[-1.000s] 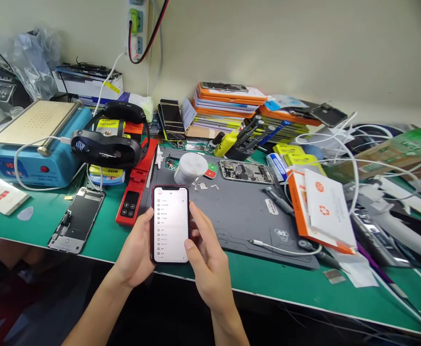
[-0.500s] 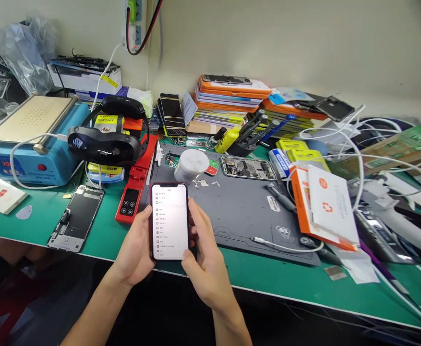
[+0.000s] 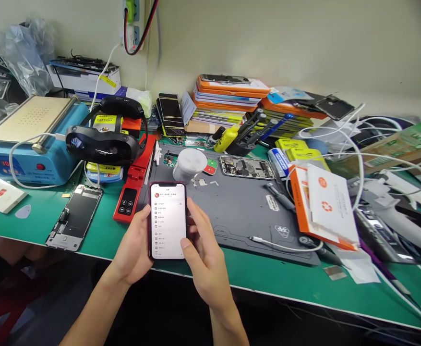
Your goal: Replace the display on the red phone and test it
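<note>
A smartphone with a dark red edge is held upright in both hands near the table's front edge, its screen lit with a white list. My left hand grips its left side, fingers hidden behind it. Wrapped round the right side is my right hand, the thumb over the lower right of the screen. Just beyond the phone, a white round container stands on the dark grey mat. An opened phone body lies at the back of the mat.
To the left are a blue machine, a black headset, a red device and a detached phone screen. An orange and white box, a white cable and cable tangles are on the right. Stacked boxes line the back.
The list on the phone's screen has moved down, with a profile entry now at its top. My right thumb has shifted slightly up the screen. Both hands still hold the phone.
</note>
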`<state>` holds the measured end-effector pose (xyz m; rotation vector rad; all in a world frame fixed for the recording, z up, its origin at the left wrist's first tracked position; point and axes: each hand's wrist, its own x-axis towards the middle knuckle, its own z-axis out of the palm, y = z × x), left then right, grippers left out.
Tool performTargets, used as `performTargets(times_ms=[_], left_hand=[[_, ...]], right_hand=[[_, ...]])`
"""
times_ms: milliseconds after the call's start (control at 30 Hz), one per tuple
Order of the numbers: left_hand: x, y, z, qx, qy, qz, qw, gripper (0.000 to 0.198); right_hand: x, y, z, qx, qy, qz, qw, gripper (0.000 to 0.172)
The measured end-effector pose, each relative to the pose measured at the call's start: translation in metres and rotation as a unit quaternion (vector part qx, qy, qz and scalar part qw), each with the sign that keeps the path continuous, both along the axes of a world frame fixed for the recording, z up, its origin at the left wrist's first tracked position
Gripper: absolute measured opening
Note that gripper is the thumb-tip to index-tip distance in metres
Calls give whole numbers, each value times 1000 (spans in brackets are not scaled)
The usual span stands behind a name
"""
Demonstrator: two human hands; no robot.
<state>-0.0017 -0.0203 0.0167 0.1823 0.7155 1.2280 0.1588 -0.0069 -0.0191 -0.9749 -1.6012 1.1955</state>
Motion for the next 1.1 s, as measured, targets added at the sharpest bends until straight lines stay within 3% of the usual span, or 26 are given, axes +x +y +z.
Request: performTargets(times_ms=[333,500,567,733,967,1100], left_hand=[[0,-1,1,20,10,2,1000,67],[-1,-8,0,24,65,13,998,100],[0,-8,0,24,81,12,996,105],[4,-5,0,15,55,28,998,67],[2,-6,-2,10,66,31,997,79],[5,-4,2,-3,75,41,996,60]], right_hand=[[0,1,0,10,19,4,1000,61],[0,1,0,6,36,6,999,58],[0,1,0,5,39,6,999,58],[1,1,1,1,32,-1,999,58],[1,2,0,7,28,2,1000,57],[1,1,-1,7,35,4,999,57]])
